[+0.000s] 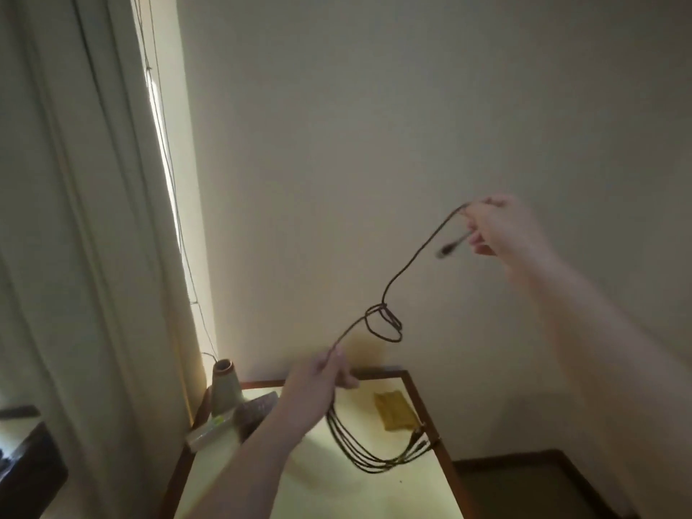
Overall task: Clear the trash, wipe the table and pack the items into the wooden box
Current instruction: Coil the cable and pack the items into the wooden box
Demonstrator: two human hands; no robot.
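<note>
**Cable held up over the table**

At 6 o'clock in the view, a pale-topped table (374,492) with a brown wooden rim stands against the plain wall, a curtain (75,219) hanging at 9 o'clock. Toward 7 o'clock on the tabletop stands a green vase (224,391), its open mouth showing nothing readable inside; beside it lies a clear roll (211,432), its printing too blurred to read. A yellow cloth (393,410) lies near the far right rim. Above the table, the left hand (318,383) grips a dark cable (385,320) whose loops hang to the tabletop; the right hand (501,226), at 2 o'clock, pinches its plug end.
</note>
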